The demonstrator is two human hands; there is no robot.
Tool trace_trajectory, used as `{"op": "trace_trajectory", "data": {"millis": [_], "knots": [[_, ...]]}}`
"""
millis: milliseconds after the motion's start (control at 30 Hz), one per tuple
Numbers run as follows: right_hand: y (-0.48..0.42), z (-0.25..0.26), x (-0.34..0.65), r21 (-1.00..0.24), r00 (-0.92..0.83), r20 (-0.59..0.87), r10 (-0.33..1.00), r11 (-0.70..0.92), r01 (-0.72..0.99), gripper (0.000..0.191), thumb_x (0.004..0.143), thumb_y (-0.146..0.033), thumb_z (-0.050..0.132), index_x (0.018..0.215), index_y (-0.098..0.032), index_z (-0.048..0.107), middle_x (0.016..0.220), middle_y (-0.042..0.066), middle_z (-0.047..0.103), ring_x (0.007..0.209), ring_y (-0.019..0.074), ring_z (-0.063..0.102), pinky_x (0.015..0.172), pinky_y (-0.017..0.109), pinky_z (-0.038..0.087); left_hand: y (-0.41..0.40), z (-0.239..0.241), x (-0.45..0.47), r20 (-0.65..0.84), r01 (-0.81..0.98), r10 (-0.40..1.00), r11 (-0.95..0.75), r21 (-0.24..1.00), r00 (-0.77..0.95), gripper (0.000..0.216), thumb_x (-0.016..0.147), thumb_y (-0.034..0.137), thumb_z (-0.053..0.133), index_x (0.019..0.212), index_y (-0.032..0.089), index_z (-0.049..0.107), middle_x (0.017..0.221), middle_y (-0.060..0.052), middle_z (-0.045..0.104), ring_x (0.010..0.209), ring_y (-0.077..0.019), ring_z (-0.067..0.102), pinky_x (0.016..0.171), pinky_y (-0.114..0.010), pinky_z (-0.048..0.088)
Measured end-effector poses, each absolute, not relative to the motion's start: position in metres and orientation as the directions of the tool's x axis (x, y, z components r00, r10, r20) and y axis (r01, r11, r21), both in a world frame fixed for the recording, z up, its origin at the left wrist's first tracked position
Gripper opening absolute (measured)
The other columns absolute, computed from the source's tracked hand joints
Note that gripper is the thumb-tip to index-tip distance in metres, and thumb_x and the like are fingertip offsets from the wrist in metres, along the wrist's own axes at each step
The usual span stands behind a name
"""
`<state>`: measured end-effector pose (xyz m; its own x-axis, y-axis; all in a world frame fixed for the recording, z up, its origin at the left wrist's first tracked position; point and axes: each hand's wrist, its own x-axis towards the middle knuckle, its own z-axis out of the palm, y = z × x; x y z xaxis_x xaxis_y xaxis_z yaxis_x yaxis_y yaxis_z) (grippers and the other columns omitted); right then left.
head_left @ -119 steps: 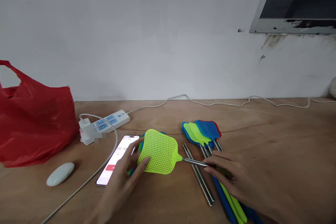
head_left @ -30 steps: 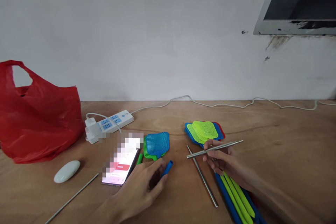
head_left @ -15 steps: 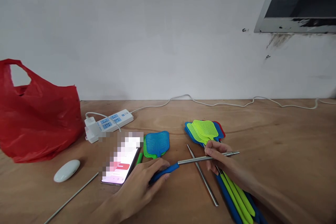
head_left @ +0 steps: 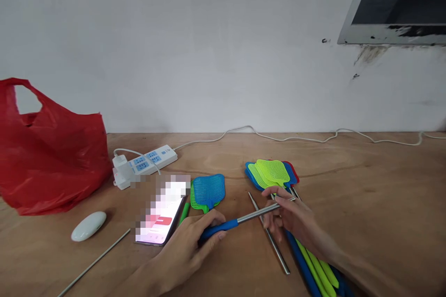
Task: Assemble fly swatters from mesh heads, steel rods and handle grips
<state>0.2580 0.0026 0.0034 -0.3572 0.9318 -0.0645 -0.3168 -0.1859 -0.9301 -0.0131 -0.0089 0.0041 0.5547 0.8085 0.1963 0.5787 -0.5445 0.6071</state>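
Observation:
My left hand (head_left: 195,243) is closed round a blue handle (head_left: 219,229) just above the wooden table (head_left: 365,204). A thin metal rod (head_left: 265,211) sticks out of that handle toward the right. My right hand (head_left: 291,217) pinches the rod's far end. Right behind my left hand lie a blue swatter head (head_left: 209,190) on a green one. Beyond my right hand sits a pile of finished fly swatters (head_left: 273,172) in green, blue and red, their handles (head_left: 313,271) running under my right forearm.
A loose metal rod (head_left: 270,236) lies between my hands. A phone (head_left: 162,216) with a lit screen, a white power strip (head_left: 144,162), a white mouse-shaped object (head_left: 88,226), a cable (head_left: 94,263) and a red plastic bag (head_left: 49,148) are on the left.
The green swatter I held four seconds ago now lies on the pile. My right hand picked up a metal rod and pushed it into the blue handle in my left hand.

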Motion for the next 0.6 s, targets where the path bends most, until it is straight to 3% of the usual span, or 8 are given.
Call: {"op": "trace_trajectory", "data": {"millis": [133, 267, 467, 600], "knots": [[0.0084, -0.0006, 0.2590, -0.962, -0.089, 0.014, 0.996, -0.011, -0.273, 0.034, 0.073, -0.044, 0.082, 0.079, -0.022, 0.057, 0.051, -0.006, 0.060, 0.043, 0.0081, 0.048, 0.043, 0.018, 0.038, -0.0087, 0.0043, -0.0126, 0.222, 0.573, 0.817, -0.540, 0.617, 0.532, 0.011, 0.101, 0.033, 0.048, 0.107, 0.028, 0.055, 0.099, 0.001, 0.071, 0.085, -0.0186, 0.067, 0.073, -0.026, 0.048], [0.0083, 0.0017, 0.2600, -0.957, 0.001, 0.020, 1.000, 0.019, -0.290, 0.035, 0.067, -0.047, 0.085, 0.078, -0.020, 0.066, 0.058, 0.000, 0.068, 0.051, 0.0109, 0.056, 0.045, 0.020, 0.042, -0.0094, 0.0043, -0.0118, 0.233, 0.570, 0.818, -0.542, 0.618, 0.525, 0.011, 0.100, 0.034, 0.048, 0.105, 0.028, 0.056, 0.096, 0.002, 0.072, 0.081, -0.0185, 0.066, 0.070, -0.026, 0.047], [0.0038, -0.0020, 0.2602, -0.984, -0.228, 0.020, 0.974, -0.021, -0.178, 0.026, 0.074, -0.042, 0.081, 0.085, -0.019, 0.077, 0.071, 0.006, 0.076, 0.062, 0.0158, 0.068, 0.051, 0.024, 0.052, -0.0101, 0.0029, -0.0135, 0.181, 0.588, 0.843, -0.491, 0.643, 0.507, 0.014, 0.100, 0.036, 0.046, 0.099, 0.028, 0.057, 0.092, 0.002, 0.070, 0.076, -0.0184, 0.063, 0.065, -0.026, 0.045], [0.0015, -0.0026, 0.2566, -0.983, -0.315, 0.005, 0.949, -0.053, -0.174, 0.030, 0.075, -0.042, 0.081, 0.093, -0.018, 0.078, 0.077, 0.008, 0.078, 0.064, 0.0154, 0.068, 0.053, 0.024, 0.054, -0.0128, 0.0035, -0.0110, 0.114, 0.612, 0.856, -0.447, 0.653, 0.504, 0.017, 0.100, 0.039, 0.046, 0.100, 0.027, 0.058, 0.090, 0.001, 0.069, 0.080, -0.0188, 0.063, 0.069, -0.027, 0.046]]}}
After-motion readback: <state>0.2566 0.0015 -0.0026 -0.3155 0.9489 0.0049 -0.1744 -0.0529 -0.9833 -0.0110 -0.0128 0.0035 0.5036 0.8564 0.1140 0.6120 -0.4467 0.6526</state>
